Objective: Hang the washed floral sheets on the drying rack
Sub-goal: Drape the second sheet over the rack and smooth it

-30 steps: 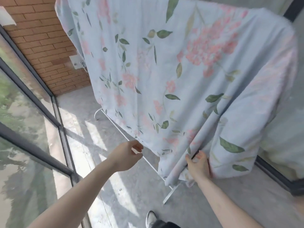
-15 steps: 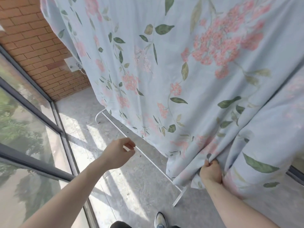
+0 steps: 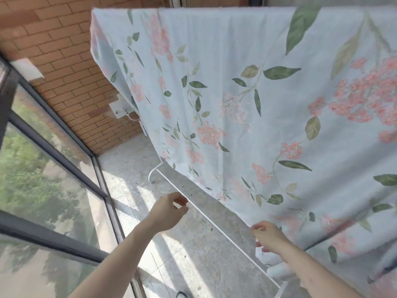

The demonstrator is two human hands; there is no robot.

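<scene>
Nearest the camera, a dark shoe tip shows at the bottom edge on the grey tiled floor, which is striped with sunlight and shadow. Two bare forearms reach forward over it. The left hand hovers above the floor, just beside the thin white lower rail of the drying rack; its fingers are loosely curled with thumb and fingertips close together, a narrow grip that holds nothing visible, and it does not touch the fabric. The right hand is at the bottom hem of the floral sheet, its fingers curled round the cloth edge in a pinching grip, with a bunched fold of pale fabric hanging just below the wrist. The rail runs diagonally from the near right, where it meets a short white foot, away to a curved white foot at the far left. The sheet, pale blue with pink flower clusters and green leaves, hangs over the top of the rack and fills the upper and right part of the view; its lower edge slopes down from the far foot toward the right hand. To the left stands a dark-framed window with greenery outside. Behind the sheet rises a red brick wall carrying a small white fitting.
</scene>
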